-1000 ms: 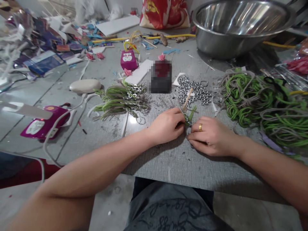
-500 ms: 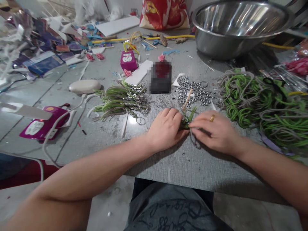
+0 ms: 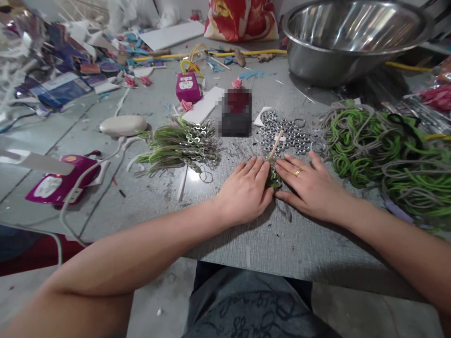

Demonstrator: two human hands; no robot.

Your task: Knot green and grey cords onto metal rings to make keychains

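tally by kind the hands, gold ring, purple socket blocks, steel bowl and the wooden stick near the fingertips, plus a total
Left hand and right hand: 2
Gold ring: 1
Wooden stick: 1
Far purple socket block and near purple socket block: 2
Steel bowl: 1
Total: 7

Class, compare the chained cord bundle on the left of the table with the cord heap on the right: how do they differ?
Size: the chained cord bundle is small; the cord heap is much larger.
Arrangement: the bundle's strands run roughly side by side; the heap's loop and tangle.
Metal: the bundle has shiny chains at one end; none show among the heap's cords.
Shared: both contain green and grey cord.
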